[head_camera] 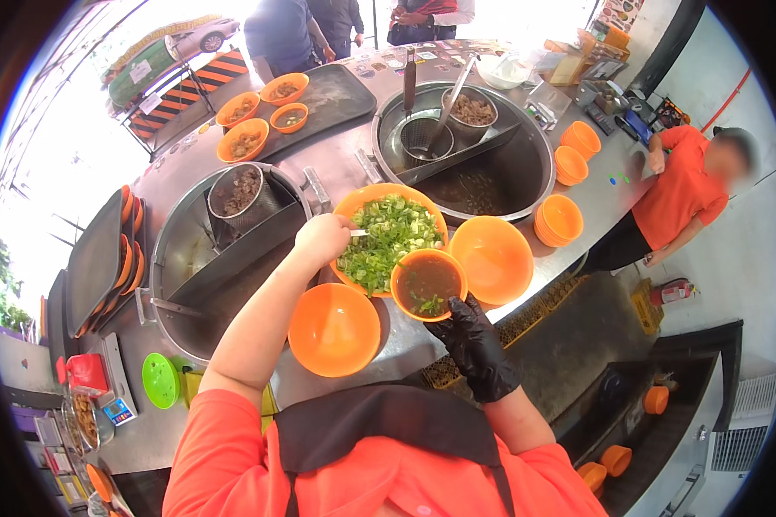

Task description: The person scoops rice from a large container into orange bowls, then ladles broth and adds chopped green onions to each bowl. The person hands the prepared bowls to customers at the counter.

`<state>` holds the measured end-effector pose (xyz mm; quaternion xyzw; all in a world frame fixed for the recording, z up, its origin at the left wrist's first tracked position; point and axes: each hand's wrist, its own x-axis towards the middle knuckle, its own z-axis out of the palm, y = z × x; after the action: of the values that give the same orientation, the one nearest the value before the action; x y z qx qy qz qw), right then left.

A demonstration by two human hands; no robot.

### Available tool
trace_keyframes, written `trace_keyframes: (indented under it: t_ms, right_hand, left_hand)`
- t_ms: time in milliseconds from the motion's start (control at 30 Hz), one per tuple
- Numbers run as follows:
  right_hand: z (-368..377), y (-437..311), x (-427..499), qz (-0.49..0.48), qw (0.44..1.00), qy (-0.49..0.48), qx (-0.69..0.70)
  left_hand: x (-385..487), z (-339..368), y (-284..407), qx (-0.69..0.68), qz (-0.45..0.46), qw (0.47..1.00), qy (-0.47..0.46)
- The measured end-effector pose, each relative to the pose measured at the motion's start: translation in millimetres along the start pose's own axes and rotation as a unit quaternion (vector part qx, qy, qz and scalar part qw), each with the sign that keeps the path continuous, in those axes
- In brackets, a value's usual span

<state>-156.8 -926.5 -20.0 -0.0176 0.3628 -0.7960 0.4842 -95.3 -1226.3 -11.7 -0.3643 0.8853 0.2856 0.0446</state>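
Observation:
My bare left hand grips the handle of a light-coloured utensil, whose far end is buried in chopped green onions. These heap up in a large orange bowl. In a black glove, my right hand holds a small orange bowl of brown broth, with bits of green onion floating near its lower edge. This bowl is held over the lower right rim of the onion bowl. One vacant orange bowl sits below the onions, and another is to their right.
Two big round divided pots hold liquid and meat strainers. Filled orange bowls stand by a dark tray. Stacked bowls line the right edge. A co-worker stands at right; people stand across the counter.

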Motion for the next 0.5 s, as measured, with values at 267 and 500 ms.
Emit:
trace_keyframes:
  t_ms: [267,500]
  right_hand:
    - [-0.3,-1.0,1.7,0.004,1.000,0.004,-0.012]
    - [0.5,-1.2,7.2,0.006,1.000,0.016,-0.020]
  left_hand:
    - [-10.6,-23.9,-5.9,-0.107,-0.005,0.994,0.028]
    - [-54.0,-61.0,25.2,-0.240,0.037,0.970,0.030]
